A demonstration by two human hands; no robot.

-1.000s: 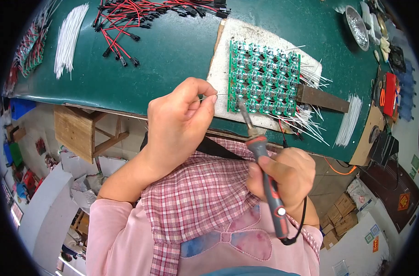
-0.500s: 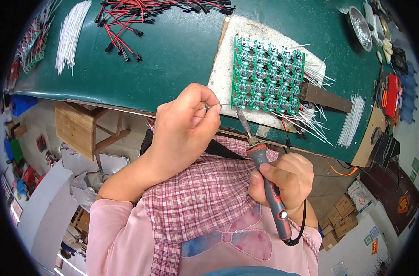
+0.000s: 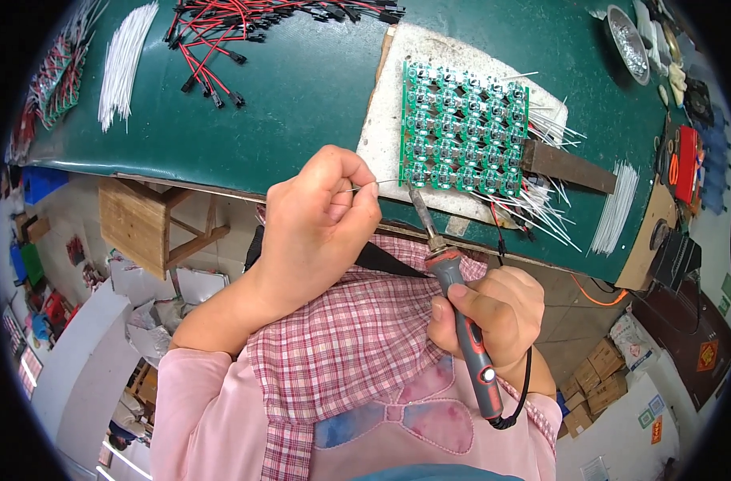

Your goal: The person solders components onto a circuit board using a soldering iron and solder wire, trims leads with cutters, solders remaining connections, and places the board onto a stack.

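My right hand (image 3: 500, 317) is closed round a grey and red soldering iron (image 3: 471, 337), whose tip meets the lower left corner of a green circuit board panel (image 3: 464, 128). Between the thumb and forefinger of my left hand (image 3: 321, 220) is a thin strand of solder wire (image 3: 389, 181), its free end reaching that same corner beside the tip. The panel carries rows of small repeated boards and lies on a white, stained pad (image 3: 381, 120). White and red wires (image 3: 542, 210) stick out from under its right and lower edges.
A dark metal bar (image 3: 570, 168) presses against the panel's right side. White wire bundles (image 3: 129, 68) (image 3: 615, 210) lie at both ends of the green table (image 3: 293, 104). Red and black connector leads (image 3: 209, 56) are heaped at the back. A metal bowl (image 3: 627, 46) stands far right; a wooden stool (image 3: 133, 224) is below left.
The view has shifted slightly. Both hands keep their grips, and the iron's tip and the solder wire stay at the panel's lower left corner.
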